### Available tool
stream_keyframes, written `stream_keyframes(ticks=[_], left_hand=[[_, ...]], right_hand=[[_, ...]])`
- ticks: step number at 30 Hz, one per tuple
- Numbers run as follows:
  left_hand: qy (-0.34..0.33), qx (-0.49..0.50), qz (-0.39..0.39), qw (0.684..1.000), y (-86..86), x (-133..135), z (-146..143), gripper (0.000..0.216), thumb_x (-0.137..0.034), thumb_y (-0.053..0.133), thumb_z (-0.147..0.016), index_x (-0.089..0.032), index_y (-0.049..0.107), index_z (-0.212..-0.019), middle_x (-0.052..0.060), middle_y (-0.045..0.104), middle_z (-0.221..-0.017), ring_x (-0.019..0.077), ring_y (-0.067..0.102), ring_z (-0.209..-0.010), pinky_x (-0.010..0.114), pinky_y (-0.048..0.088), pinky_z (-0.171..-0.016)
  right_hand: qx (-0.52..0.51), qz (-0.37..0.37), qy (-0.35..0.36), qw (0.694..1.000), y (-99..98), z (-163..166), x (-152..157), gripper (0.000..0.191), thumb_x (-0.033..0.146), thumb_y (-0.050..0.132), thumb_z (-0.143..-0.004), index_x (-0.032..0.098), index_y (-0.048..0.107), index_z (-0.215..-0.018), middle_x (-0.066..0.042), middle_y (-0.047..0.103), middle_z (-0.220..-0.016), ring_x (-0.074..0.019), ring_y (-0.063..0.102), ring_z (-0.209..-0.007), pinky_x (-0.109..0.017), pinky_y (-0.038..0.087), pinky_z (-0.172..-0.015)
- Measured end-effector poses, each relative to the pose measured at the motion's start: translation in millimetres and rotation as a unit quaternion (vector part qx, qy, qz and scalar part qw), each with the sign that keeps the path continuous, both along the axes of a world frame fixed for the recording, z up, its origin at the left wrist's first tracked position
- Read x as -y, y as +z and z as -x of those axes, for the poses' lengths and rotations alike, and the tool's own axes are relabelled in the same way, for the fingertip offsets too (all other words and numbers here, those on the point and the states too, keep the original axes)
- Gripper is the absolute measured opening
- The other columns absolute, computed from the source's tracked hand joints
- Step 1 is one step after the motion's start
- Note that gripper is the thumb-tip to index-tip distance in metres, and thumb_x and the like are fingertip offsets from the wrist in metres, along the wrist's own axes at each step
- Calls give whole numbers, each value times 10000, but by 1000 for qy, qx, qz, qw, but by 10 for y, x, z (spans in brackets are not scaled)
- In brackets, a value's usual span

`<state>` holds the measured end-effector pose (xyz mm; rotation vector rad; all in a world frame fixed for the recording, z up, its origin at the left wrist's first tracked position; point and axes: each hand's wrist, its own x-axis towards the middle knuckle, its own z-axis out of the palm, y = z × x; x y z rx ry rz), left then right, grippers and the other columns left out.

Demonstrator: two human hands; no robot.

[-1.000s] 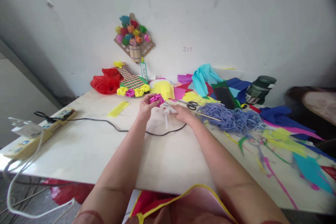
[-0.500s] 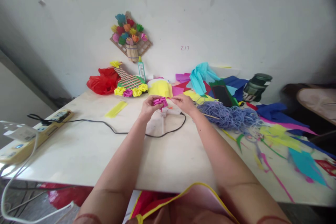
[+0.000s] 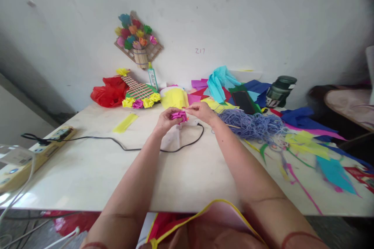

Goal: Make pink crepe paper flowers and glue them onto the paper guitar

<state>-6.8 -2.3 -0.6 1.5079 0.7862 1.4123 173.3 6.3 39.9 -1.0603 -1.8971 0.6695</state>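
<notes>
A small folded pink paper flower [image 3: 179,116] is held up above the white table [image 3: 87,167]. My left hand [image 3: 166,120] grips it from the left and below, fingers curled round it. From the right, my right hand [image 3: 201,111] pinches the flower's edge with fingertips. A black cord [image 3: 163,149] runs under my hands, and a white glue gun lies mostly hidden behind them.
A power strip [image 3: 37,151] sits at the left edge. Blue string [image 3: 251,124], coloured paper scraps [image 3: 309,144], a dark phone [image 3: 244,102] and a green jar [image 3: 279,91] fill the right. Red bag [image 3: 106,91], paper flowers and a yellow strip [image 3: 125,123] lie behind.
My right hand left the glue gun on the table and rose to the pink flower, joining my left hand on it. The view shifted slightly.
</notes>
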Motion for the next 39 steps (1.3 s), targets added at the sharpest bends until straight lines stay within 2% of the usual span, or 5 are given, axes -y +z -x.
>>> stream_keyframes(ticks=[15, 22, 28, 39], left_hand=[[-16, -4, 7, 1000, 3, 13, -18, 374, -188, 792, -516, -142, 626, -848, 48, 652, -838, 157, 619, -728, 309, 493, -715], [-7, -6, 31, 999, 19, 5, -13, 488, -185, 798, -484, -136, 624, -938, 56, 663, -871, 156, 619, -727, 295, 501, -703], [-11, -19, 58, 998, 3, -14, 6, 488, -186, 794, -492, -109, 637, -948, 52, 666, -825, 146, 609, -700, 280, 486, -689], [-18, -1, 64, 998, -3, -22, 15, 475, -167, 793, -495, -117, 650, -945, 46, 668, -823, 143, 604, -699, 277, 466, -690]], right_hand=[[11, -11, -20, 1000, -133, 28, -105, 149, 259, 646, -679, 153, 736, -734, -31, 694, -706, -160, 617, -687, -254, 450, -650], [14, -46, -19, 999, -126, 23, -100, 118, 230, 644, -669, 157, 732, -701, -20, 673, -671, -127, 579, -631, -225, 416, -588], [34, -75, -21, 996, -118, 22, -87, 100, 193, 648, -675, 166, 736, -714, -18, 681, -682, -107, 565, -610, -208, 405, -572], [69, -96, -25, 993, -89, 18, -47, 115, 182, 641, -698, 189, 740, -757, -17, 689, -726, -109, 583, -652, -210, 417, -609]])
